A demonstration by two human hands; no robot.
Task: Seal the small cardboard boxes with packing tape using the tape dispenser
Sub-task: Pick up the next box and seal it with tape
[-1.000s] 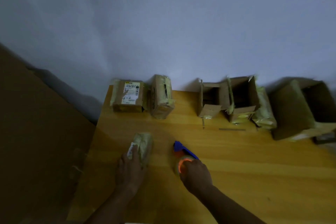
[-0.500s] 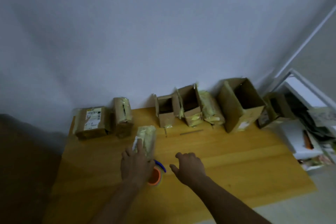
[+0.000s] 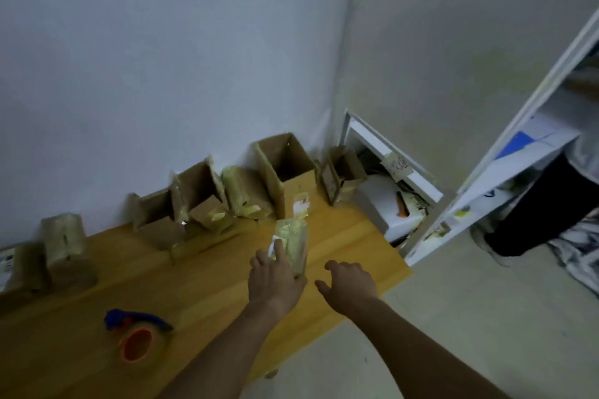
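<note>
My left hand grips a small box wrapped in yellowish tape, held over the right part of the wooden table. Just right of it, my right hand hovers with relaxed, spread fingers and holds nothing. The tape dispenser, blue handle with an orange-cored roll, lies alone on the table near its front left. Along the wall stand taped boxes at the left and open cardboard boxes in the middle.
A taller open box and a smaller one stand at the table's back right corner. Beyond the table's right edge are a white shelf frame with clutter, a white door or panel and bare floor.
My right hand has let go of the tape dispenser, which now lies at the left. My left hand has carried the taped box rightward, and my view has swung right.
</note>
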